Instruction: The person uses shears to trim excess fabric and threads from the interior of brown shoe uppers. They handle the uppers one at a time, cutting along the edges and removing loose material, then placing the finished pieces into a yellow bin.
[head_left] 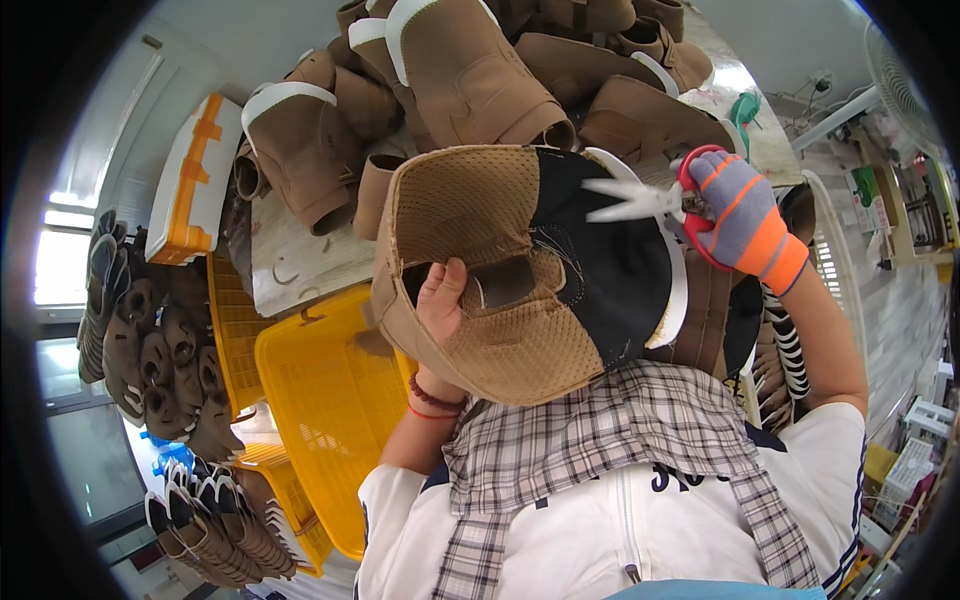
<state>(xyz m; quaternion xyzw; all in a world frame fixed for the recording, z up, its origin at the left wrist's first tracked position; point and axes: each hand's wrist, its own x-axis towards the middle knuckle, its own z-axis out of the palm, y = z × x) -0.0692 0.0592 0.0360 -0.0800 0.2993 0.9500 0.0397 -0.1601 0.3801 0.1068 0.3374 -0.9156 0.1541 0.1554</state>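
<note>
My left hand (441, 302) is bare and grips a brown shoe upper (470, 210) turned inside out, showing tan mesh lining and a black fabric panel (610, 260). The thumb presses into a cut opening in the lining. My right hand (742, 212), in a grey and orange work glove, holds red-handled scissors (650, 198) with the blades parted just above the black panel's top edge.
Several brown boot uppers (470, 70) with white collars pile on the table (300, 262) beyond. A yellow plastic crate (325, 400) sits to my left, with more stacked shoes (160, 360) farther left. A checked apron (610, 430) covers my lap.
</note>
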